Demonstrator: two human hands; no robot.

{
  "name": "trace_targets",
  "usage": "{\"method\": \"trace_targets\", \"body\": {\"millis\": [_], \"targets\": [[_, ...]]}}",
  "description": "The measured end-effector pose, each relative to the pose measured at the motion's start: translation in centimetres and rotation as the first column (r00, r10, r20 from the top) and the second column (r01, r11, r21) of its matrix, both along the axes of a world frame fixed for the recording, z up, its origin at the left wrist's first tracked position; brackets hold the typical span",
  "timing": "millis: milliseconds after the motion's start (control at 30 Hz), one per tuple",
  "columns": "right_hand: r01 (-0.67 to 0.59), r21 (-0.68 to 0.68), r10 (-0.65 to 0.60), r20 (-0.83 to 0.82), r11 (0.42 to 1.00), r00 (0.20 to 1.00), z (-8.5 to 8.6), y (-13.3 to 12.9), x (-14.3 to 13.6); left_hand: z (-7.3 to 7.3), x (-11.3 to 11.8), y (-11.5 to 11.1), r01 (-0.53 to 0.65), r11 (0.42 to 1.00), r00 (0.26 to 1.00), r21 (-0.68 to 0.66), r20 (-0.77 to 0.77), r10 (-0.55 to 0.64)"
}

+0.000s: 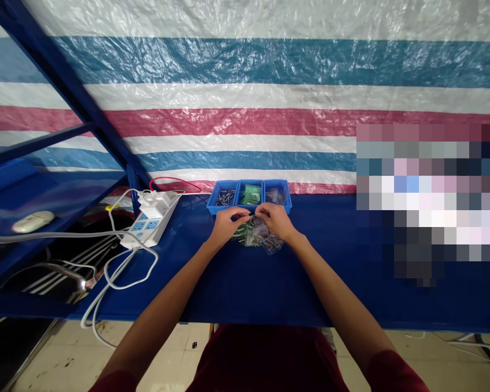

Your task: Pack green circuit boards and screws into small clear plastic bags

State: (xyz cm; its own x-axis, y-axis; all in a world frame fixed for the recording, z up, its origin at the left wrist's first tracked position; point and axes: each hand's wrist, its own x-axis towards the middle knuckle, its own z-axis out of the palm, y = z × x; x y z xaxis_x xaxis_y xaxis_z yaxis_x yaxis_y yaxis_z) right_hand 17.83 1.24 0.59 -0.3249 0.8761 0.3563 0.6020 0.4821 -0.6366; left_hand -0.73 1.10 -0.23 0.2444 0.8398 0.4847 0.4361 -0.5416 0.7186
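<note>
My left hand (227, 222) and my right hand (276, 220) meet fingertip to fingertip above the desk. Both are pinched closed on something small and thin, too tiny to make out. Below them lies a pile of small clear plastic bags (270, 243) with metal pieces inside, and some green shows at its left. Just beyond my fingers stand three blue bins side by side. The left bin (213, 200) has loose dark metal pins or screws, the middle bin (239, 200) green packets, and the right bin (288, 201) clear plastic bags.
A white power strip (162, 228) with plugged-in adapters sits left on the blue table (253, 294), its white cables looping over the edge. A pale computer mouse (33, 221) rests on a blue shelf. Striped plastic sheeting (245, 122) hangs behind. The right side is pixelated.
</note>
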Motion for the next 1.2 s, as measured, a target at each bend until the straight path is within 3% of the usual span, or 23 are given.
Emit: {"method": "trace_targets", "body": {"millis": [233,667,1000,1200], "targets": [[0.099,0.005,-0.096,-0.205,0.995,0.974,-1.0,-1.2,0.1,-0.1,0.0,-0.1,0.038,0.998,0.998,0.048,-0.042,-0.036],[0.251,0.037,-0.244,-0.133,0.967,0.961,-2.4,-1.8,-0.2,-0.2,0.5,-0.7,0.077,0.988,0.994,0.137,-0.089,-0.065],[0.263,0.008,-0.257,-0.194,0.965,0.947,-2.0,-2.1,-0.1,-0.2,0.7,-1.1,0.102,0.985,0.988,0.141,-0.132,-0.083],[0.202,0.077,-0.164,-0.343,0.976,0.925,-1.7,-2.4,-0.4,0.3,0.4,-1.0,0.117,0.986,0.991,0.119,-0.073,-0.109]]}}
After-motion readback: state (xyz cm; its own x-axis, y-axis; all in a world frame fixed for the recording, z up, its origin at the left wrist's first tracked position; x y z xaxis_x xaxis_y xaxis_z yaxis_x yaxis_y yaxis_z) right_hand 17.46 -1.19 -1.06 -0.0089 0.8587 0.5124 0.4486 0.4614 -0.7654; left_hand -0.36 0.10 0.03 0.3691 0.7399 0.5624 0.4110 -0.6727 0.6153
